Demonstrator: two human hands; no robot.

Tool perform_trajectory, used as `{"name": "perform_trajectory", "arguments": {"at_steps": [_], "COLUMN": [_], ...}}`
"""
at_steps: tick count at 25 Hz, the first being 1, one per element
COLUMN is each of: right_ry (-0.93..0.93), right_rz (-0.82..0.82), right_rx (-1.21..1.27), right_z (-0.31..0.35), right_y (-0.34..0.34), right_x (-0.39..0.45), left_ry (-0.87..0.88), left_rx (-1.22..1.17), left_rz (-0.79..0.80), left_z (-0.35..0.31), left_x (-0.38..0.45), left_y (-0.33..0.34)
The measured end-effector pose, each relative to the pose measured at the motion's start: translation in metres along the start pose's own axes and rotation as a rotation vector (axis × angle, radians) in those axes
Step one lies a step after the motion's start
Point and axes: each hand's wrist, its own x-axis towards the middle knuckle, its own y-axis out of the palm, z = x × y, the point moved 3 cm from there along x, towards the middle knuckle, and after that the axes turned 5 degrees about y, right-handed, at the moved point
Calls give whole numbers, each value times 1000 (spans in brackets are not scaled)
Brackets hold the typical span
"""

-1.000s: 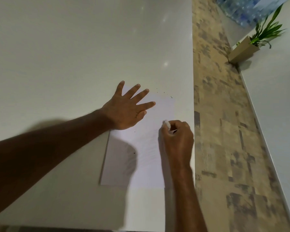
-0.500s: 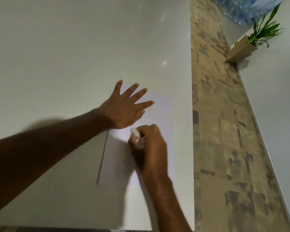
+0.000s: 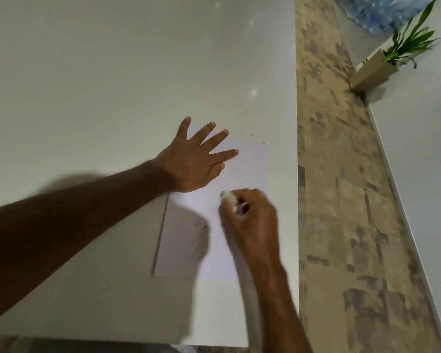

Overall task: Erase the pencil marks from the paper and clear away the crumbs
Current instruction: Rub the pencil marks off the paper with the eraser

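Observation:
A white sheet of paper point(image 3: 250, 169) lies near the right edge of the pale table point(image 3: 112, 72). My left hand point(image 3: 196, 159) rests flat on the sheet's upper left part, fingers spread. My right hand point(image 3: 250, 220) is closed around a small white eraser point(image 3: 228, 196), whose tip touches the middle of the sheet; the hand is blurred. Dark crumbs point(image 3: 255, 137) are scattered just beyond the sheet's far right corner. One dark speck point(image 3: 205, 227) sits on the shaded lower part of the paper. Pencil marks are too faint to make out.
The table's right edge point(image 3: 297, 174) runs close beside the paper, with patterned floor point(image 3: 341, 200) below. A potted plant point(image 3: 382, 67) stands against the white wall point(image 3: 430, 149) at the far right. Packed water bottles point(image 3: 372, 11) lie at the top right.
My right hand with the eraser swept left across the paper, then back rightwards toward the middle. My left hand has stayed pressed on the sheet.

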Motion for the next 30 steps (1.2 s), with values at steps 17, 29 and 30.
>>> {"name": "perform_trajectory", "arguments": {"at_steps": [17,29,30], "right_ry": [-114,48,108], "right_rz": [103,-53,-155], "right_rx": [-59,11,-8], "right_z": [23,-11,-15], "right_y": [20,-7,-21], "right_x": [-34,2,16], "left_ry": [-3,3,3], "left_rx": [-1,2,-8], "left_rz": [0,-3,-2], "left_z": [-1,0,0], "left_x": [0,2,3], "left_y": [-1,1,1]}}
